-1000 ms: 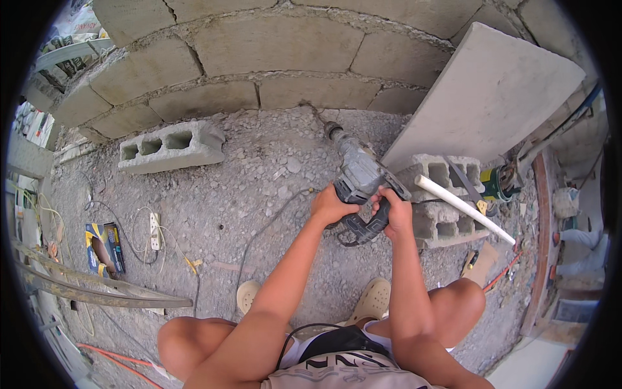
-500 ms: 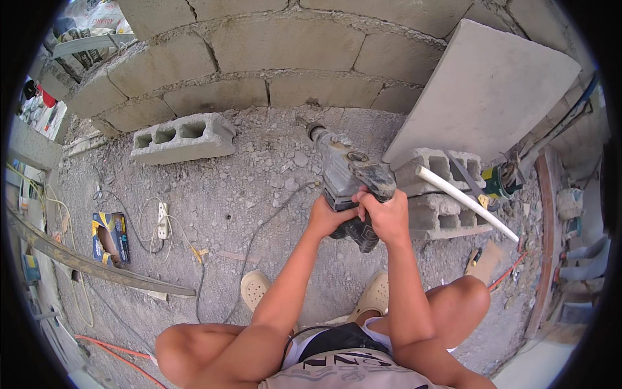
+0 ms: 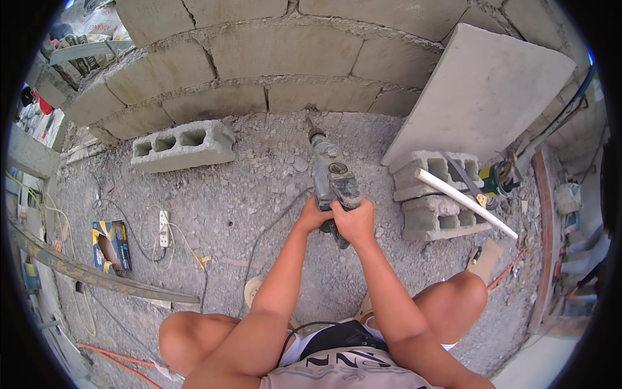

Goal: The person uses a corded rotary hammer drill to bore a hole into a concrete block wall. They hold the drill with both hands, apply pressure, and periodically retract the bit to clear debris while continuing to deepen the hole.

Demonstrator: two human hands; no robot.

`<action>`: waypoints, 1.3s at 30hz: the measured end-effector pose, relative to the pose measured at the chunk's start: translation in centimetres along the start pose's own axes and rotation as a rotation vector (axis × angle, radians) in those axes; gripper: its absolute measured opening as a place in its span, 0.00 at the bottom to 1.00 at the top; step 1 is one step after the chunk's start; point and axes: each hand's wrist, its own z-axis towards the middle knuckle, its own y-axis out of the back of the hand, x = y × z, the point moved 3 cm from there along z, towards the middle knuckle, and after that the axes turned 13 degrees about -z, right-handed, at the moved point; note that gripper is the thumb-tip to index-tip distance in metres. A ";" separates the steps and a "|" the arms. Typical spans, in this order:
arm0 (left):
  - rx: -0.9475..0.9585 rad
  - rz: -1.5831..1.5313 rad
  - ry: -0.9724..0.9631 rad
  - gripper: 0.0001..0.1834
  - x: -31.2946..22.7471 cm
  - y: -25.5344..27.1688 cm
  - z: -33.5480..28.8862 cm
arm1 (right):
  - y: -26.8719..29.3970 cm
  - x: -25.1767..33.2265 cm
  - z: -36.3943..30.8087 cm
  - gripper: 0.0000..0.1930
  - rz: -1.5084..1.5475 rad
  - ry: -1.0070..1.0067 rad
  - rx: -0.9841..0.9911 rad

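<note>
A block wall (image 3: 285, 55) is fronted by rubble ground (image 3: 253, 198). A pale slab (image 3: 483, 97) is propped behind two hollow blocks (image 3: 418, 223). A grey drill (image 3: 322, 172), aimed at the wall's base, is clasped by the left hand (image 3: 313, 215) and right hand (image 3: 357, 222), partly hidden fingers curled around it.

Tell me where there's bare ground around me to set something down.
Bare grey gravel lies between the single grey hollow concrete block, the white rectangular power strip and the dark cable by the grey-black power drill. A narrower patch separates the drill from two stacked grey hollow blocks. A long white pipe and green cylinder crowd those.
</note>
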 end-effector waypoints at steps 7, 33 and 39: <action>-0.017 0.061 0.074 0.35 1.3 2.0 1.4 | -1.5 0.5 0.6 0.14 -0.025 -0.023 -0.024; 0.023 -1.171 -0.029 0.28 -11.2 -3.2 4.1 | -19.2 21.3 7.8 0.13 -0.874 0.434 0.545; -0.018 -0.802 -0.092 0.29 -9.0 3.5 3.1 | -9.7 22.3 4.7 0.18 -0.533 0.319 0.424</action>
